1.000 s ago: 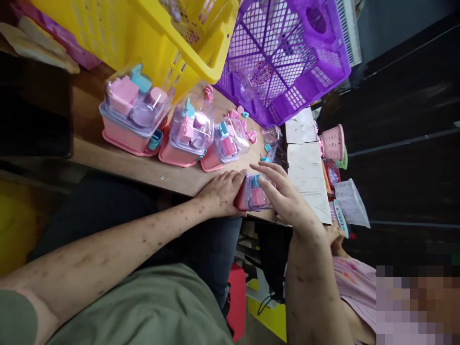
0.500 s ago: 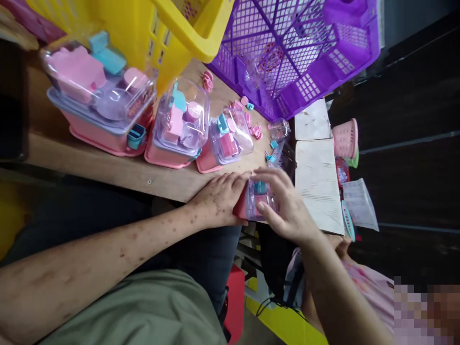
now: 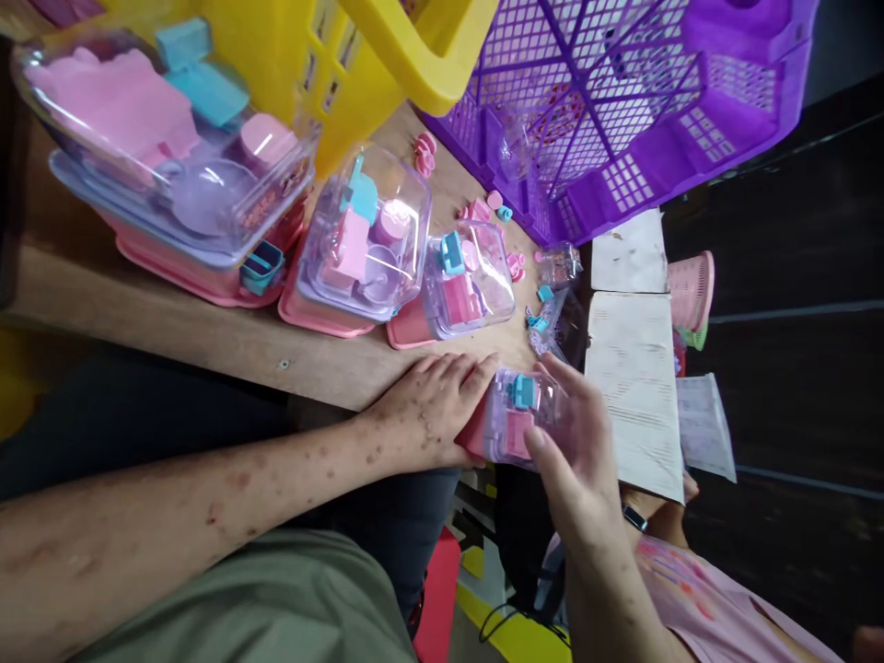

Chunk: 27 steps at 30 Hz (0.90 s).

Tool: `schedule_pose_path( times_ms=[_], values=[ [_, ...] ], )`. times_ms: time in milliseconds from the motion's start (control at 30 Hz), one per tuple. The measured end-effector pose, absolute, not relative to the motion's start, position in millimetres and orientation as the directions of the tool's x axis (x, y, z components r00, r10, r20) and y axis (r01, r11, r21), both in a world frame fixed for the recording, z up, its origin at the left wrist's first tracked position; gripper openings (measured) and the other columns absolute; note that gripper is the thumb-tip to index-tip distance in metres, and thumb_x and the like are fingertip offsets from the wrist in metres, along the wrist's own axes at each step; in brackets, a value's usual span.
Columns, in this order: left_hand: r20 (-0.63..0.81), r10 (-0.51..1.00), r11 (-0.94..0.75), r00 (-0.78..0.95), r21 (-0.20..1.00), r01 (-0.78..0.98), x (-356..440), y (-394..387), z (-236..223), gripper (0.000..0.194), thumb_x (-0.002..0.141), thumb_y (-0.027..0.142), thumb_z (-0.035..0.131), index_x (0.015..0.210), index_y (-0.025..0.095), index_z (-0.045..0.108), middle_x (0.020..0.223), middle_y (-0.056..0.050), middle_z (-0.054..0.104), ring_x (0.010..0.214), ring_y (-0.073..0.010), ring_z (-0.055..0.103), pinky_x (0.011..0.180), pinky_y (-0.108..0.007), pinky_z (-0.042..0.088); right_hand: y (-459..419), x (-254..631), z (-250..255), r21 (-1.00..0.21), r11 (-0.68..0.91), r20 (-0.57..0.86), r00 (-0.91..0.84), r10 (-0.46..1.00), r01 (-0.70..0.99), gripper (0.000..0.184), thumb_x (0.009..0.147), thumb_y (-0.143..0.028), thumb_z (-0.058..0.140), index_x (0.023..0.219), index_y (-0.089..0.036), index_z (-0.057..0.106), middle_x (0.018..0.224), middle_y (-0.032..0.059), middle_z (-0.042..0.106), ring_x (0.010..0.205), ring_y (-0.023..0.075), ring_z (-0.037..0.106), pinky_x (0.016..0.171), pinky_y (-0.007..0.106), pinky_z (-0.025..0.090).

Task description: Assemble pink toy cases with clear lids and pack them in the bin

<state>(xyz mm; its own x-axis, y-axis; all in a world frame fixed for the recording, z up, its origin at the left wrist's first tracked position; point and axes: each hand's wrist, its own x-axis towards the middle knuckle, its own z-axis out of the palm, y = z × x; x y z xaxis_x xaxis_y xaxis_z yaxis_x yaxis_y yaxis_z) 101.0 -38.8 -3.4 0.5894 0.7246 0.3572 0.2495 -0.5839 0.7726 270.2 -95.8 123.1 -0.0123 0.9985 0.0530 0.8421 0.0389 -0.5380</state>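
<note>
At the table's front edge, my left hand [image 3: 432, 405] is wrapped round the pink base of a toy box [image 3: 471, 431]. The box lies on its side, its clear domed lid [image 3: 552, 405] pointing right. Behind that lid show a turquoise piece [image 3: 523, 391] and a pink block [image 3: 517, 433]. My right hand [image 3: 584, 451] closes round the lid's outer end, thumb on the near side and fingers on the far side. Three similar toy boxes, a large one [image 3: 186, 203], a middle one [image 3: 373, 239] and a smaller one [image 3: 470, 281], stand left of my hands.
A yellow basket [image 3: 442, 78] and a purple crate [image 3: 622, 193] stand at the back. Small pink pieces [image 3: 425, 154] and a clear bag [image 3: 559, 322] lie on the wooden table [image 3: 331, 364]. White boxes [image 3: 635, 387] are at the right, near a person in a pink top [image 3: 697, 589].
My right hand has come from spread fingers over the lid to a grip round its outer end. My left hand keeps its hold on the base. The view has shifted slightly.
</note>
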Motion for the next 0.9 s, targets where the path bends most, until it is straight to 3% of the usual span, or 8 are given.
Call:
schedule_pose_path(
  times_ms=[100, 233, 367, 667, 900],
  values=[
    [0.368, 0.717, -0.589, 0.592, 0.774, 0.233, 101, -39, -4, 0.122, 0.083, 0.063, 0.092, 0.167, 0.013, 0.021, 0.162, -0.024, 0.054, 0.149, -0.0407, 0.056, 0.126, -0.054, 0.041, -97, 282, 120, -0.504, 0.207, 0.101, -0.181, 0.978, 0.838, 0.064, 0.101, -0.050, 0.073, 0.161, -0.032, 0.056, 0.167, 0.0139, 0.050, 0.160, 0.0436, 0.043, 0.130, 0.072, 0.037],
    [0.371, 0.708, -0.595, 0.601, 0.772, 0.225, 100, -39, -4, 0.121, 0.084, 0.062, 0.092, 0.168, 0.013, 0.019, 0.162, -0.024, 0.054, 0.149, -0.0414, 0.056, 0.125, -0.056, 0.042, -89, 283, 128, -0.371, 0.283, 0.140, -0.248, 0.959, 0.884, 0.059, 0.099, -0.039, 0.075, 0.156, -0.033, 0.063, 0.148, 0.0139, 0.058, 0.142, 0.0410, 0.057, 0.120, 0.068, 0.049],
    [0.349, 0.707, -0.585, 0.615, 0.777, 0.231, 100, -39, -2, 0.120, 0.084, 0.059, 0.092, 0.168, 0.014, 0.020, 0.163, -0.024, 0.054, 0.151, -0.0411, 0.055, 0.126, -0.055, 0.042, -81, 271, 143, -0.241, 0.332, 0.108, -0.315, 0.943, 0.912, 0.060, 0.095, -0.033, 0.075, 0.154, -0.032, 0.064, 0.144, 0.0140, 0.058, 0.135, 0.0394, 0.061, 0.115, 0.065, 0.054],
    [0.363, 0.711, -0.591, 0.602, 0.773, 0.232, 100, -40, -5, 0.126, 0.080, 0.062, 0.096, 0.168, 0.013, 0.020, 0.162, -0.024, 0.054, 0.149, -0.0414, 0.055, 0.125, -0.054, 0.042, -79, 263, 152, -0.142, 0.371, 0.052, -0.367, 0.929, 0.918, 0.062, 0.093, -0.031, 0.075, 0.154, -0.033, 0.063, 0.142, 0.0134, 0.058, 0.134, 0.0393, 0.062, 0.113, 0.065, 0.057],
    [0.374, 0.712, -0.600, 0.595, 0.764, 0.237, 102, -41, -7, 0.125, 0.083, 0.061, 0.093, 0.168, 0.014, 0.014, 0.160, -0.024, 0.055, 0.148, -0.0419, 0.056, 0.124, -0.054, 0.043, -82, 254, 156, -0.055, 0.301, -0.032, -0.303, 0.952, 0.952, 0.064, 0.095, -0.034, 0.075, 0.157, -0.034, 0.059, 0.144, 0.0138, 0.053, 0.137, 0.0393, 0.060, 0.113, 0.061, 0.059]
  ],
)
